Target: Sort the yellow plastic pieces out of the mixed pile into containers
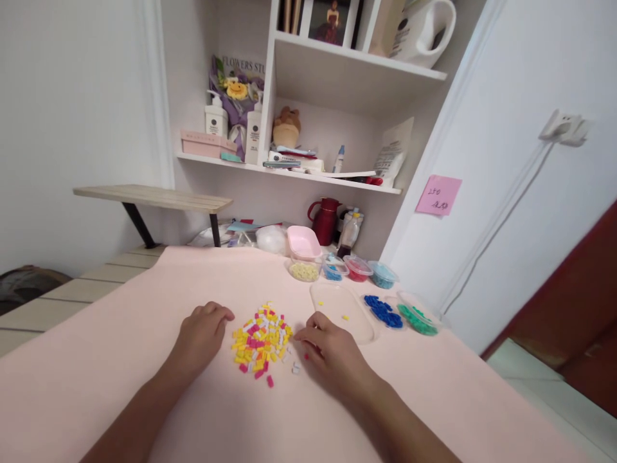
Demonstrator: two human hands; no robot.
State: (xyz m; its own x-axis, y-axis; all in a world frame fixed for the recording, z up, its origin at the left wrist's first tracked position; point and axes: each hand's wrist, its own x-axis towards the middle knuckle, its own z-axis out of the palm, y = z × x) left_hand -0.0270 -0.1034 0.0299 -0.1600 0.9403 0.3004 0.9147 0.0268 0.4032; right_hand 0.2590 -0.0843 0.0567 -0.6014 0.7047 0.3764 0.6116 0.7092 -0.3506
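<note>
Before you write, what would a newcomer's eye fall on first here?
The pile of yellow, white, pink and orange pieces draws the eye first, on the pink cloth between the left hand and the right hand. Bright blue pieces and green pieces stand out next, right of the tray. A dark red jug stands behind, below the shelves.

Loose heap of small yellow, pink, white and orange pieces on pink tabletop
</note>
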